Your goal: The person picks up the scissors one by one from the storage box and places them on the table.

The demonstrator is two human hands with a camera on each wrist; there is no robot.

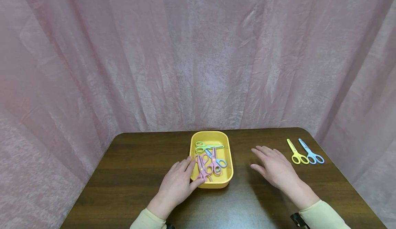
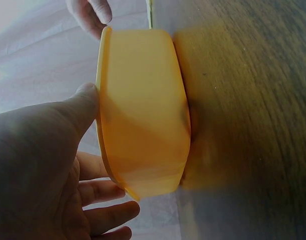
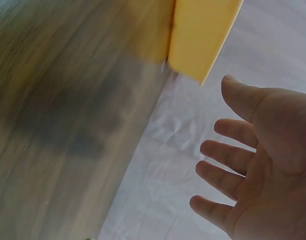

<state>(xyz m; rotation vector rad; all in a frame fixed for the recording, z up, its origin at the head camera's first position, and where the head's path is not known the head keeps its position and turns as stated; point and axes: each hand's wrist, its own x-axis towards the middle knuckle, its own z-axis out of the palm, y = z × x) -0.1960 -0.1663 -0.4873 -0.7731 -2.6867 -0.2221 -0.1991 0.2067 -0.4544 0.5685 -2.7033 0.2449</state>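
My left hand [image 1: 177,184] rests at the near left corner of a yellow plastic bin [image 1: 230,174]. Its thumb touches the front rim and the fingertips lie along the left rim, fairly straight. Inside the bin are green scissors [image 1: 200,149], blue scissors [image 1: 221,162] and two pairs of pink scissors [image 1: 213,163], heaped over each other. To the right of the bin, my right hand [image 1: 276,168] hovers over the table with fingers extended and nothing in it. In the right wrist view, the spread fingers [image 3: 228,157] stand apart from the bin.
Yellow scissors [image 1: 296,155] and a second pair of blue scissors [image 1: 310,153] lie side by side near the right edge of the dark wooden table [image 1: 136,167]. Pink curtains [image 1: 198,57] hang behind the table and at both sides.
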